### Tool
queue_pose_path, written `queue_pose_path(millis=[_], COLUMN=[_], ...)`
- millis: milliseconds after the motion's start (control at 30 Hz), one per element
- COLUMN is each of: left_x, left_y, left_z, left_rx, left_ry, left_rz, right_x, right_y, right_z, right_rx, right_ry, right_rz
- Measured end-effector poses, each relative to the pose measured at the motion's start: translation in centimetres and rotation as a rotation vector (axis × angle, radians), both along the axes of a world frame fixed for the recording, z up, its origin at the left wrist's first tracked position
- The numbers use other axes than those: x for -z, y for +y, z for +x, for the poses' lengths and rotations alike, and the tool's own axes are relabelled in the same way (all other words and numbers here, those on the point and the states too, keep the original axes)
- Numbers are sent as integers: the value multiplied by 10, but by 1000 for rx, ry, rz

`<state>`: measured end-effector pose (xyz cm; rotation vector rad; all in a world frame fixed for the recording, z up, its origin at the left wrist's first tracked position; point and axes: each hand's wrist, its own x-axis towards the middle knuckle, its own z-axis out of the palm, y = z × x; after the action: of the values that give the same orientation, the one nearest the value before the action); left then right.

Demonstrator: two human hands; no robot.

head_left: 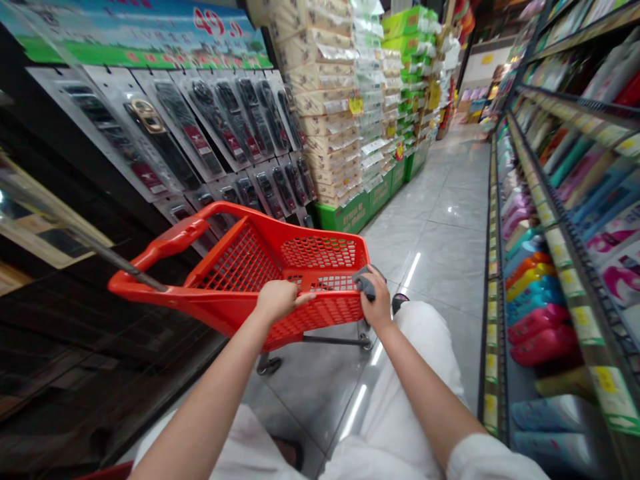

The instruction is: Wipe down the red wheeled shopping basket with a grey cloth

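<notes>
A red plastic shopping cart (320, 307) stands side-on in front of me, its handle to the left. My left hand (280, 300) is closed over the near rim of the basket, thumb lying along the edge. At the right front corner my right hand (376, 297) is closed on a dark grey cloth (365, 283), pressed against the cart's rim. Through the grid walls the inside of the basket shows no goods.
Packaged belts (165, 127) hang on a rack at the left. Stacked cartons (325, 107) on green bases line the aisle behind the cart. Shelves of bottles (540, 287) run along the right. Grey tiled floor (435, 220) leads away between them.
</notes>
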<state>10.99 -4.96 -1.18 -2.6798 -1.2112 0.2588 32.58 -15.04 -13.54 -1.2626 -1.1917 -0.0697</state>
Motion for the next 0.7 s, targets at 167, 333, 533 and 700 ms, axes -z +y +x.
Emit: queue_pose_path(millis=[167, 333, 533, 700], left_x=[-3, -7, -10, -10], left_y=[3, -2, -5, -6], left_z=[-39, -61, -64, -48], left_rx=[-15, -22, -39, -95], left_ry=[42, 70, 102, 122], left_rz=[0, -41, -40, -32], right_x=[4, 7, -15, -16], right_y=[-18, 30, 123, 127], right_z=[-23, 1, 33, 25], right_rx=[-288, -209, -259, -281], right_ry=[-84, 260, 433, 459], right_rz=[-44, -160, -234, -235])
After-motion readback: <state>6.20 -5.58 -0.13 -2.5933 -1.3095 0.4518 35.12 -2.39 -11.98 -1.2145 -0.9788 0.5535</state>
